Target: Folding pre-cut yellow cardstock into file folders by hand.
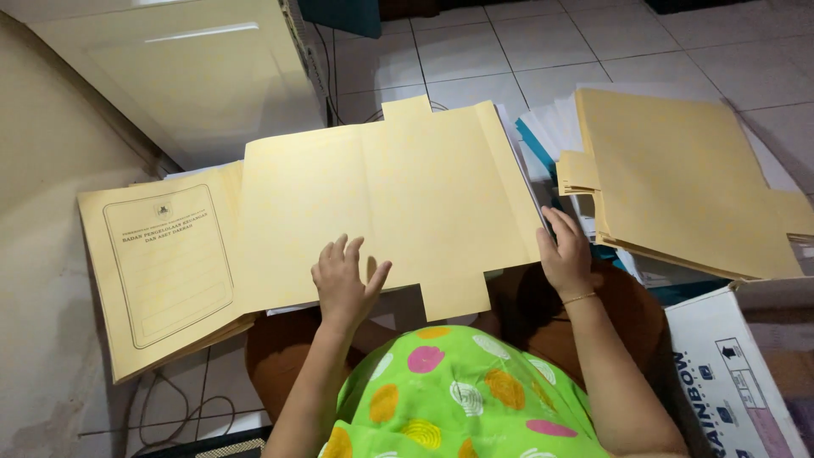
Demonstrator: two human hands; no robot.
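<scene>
Manila-yellow paper fills the middle of the frame: an opened folder (381, 203) lies spread across my lap, its printed cover (165, 267) hanging off at the lower left. My left hand (343, 284) rests flat on its lower edge, fingers spread and released, grasping nothing. My right hand (564, 254), a thin bracelet (579, 298) at the wrist, touches the folder's right edge with loose fingers. At the upper right, a stack of similar folders (678, 178) sits above a white cardboard box (729, 373) in the lower right corner.
</scene>
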